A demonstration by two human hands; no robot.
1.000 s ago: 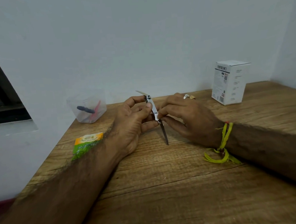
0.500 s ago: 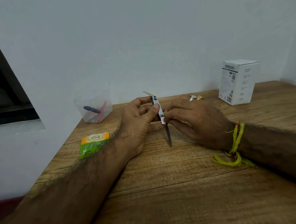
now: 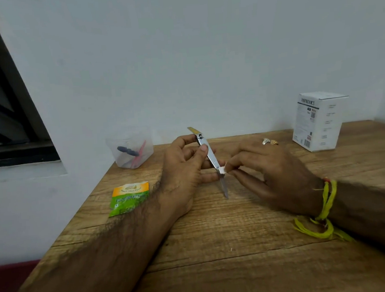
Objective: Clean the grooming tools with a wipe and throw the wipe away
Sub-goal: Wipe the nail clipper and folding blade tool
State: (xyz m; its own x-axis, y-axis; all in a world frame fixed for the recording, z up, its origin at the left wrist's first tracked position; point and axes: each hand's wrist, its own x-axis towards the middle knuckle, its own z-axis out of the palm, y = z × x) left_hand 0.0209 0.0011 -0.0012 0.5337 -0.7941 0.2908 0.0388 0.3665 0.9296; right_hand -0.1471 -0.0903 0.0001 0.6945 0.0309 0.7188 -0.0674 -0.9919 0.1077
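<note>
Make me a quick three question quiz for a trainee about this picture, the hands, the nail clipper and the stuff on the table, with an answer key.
1. True or false: the nail clipper lies flat on the wooden table.
2. Which hand pinches a small white piece at the clipper's lower end? A) left hand B) right hand C) neither
3. Fill in: the green and orange sachet lies on the person's ____ side; the white box stands on the other.

Key: 1 false, the left hand holds it up off the table. 2 B. 3 left.
</note>
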